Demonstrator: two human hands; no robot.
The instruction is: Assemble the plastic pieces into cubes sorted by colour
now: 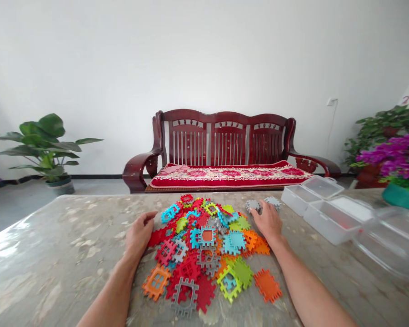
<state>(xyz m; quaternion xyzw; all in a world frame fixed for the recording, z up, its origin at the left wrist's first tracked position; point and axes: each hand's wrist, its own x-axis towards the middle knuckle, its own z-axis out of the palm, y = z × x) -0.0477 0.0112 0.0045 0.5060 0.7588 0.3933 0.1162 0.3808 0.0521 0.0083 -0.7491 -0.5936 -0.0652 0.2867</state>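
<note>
Tile pile [207,247] sits mid-table [54,254], bare table around it. Left hand [138,234] cups the pile's left edge, fingers loosely curled, holding nothing. Right hand [268,221] covers 2 grey tiles [254,205] beside 3 clear boxes [327,213].

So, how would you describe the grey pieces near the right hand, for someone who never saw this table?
Start at the marble-patterned table and find the big colourful pile of puzzle tiles in its middle. Just beyond the pile's far right edge, under the right hand, lie two grey tiles. They sit apart from the pile, beside the clear plastic boxes.
</note>
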